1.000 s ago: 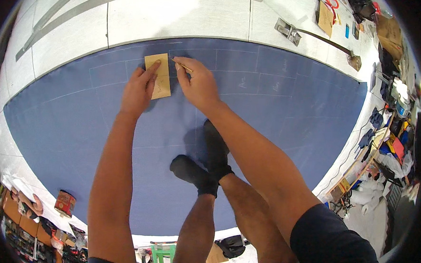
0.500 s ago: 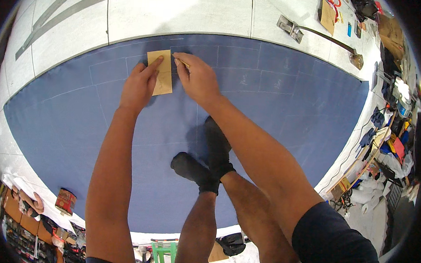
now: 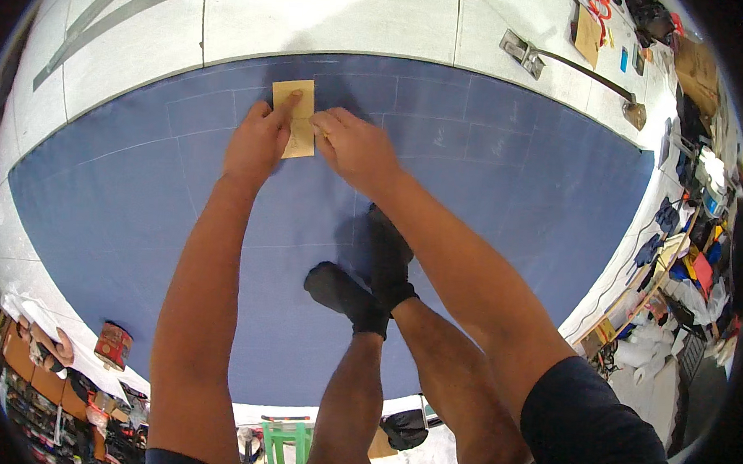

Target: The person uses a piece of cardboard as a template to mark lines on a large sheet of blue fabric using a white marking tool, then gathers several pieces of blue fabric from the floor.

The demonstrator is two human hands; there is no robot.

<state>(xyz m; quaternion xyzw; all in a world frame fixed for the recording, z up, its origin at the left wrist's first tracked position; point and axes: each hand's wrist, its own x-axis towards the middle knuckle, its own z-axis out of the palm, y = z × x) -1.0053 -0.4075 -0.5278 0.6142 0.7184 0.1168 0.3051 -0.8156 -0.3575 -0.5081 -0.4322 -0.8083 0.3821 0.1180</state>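
A tan rectangular card [image 3: 301,144] lies on a broad dark blue cloth [image 3: 474,204] marked with thin pale lines. My left hand [image 3: 258,145] presses the card flat, its index finger stretched out on top and the others beside the left edge. Against the card's right edge, my right hand [image 3: 355,150] is closed in a pinch around a thin pencil, mostly hidden by the fingers. Several pale rectangles and small handwritten marks show on the cloth to the right.
My black-socked feet [image 3: 347,296] stand on the cloth. Beyond its far edge lie long metal rulers [image 3: 139,14] and a metal tool with a long handle [image 3: 577,72]. A red tin [image 3: 113,345] sits near left; a green stool [image 3: 286,443] stands below. Clutter [image 3: 680,282] lines the right.
My right hand has slid along the card's right edge toward me, from its far corner to about the middle. The left hand still presses the card. The whole view has shifted slightly.
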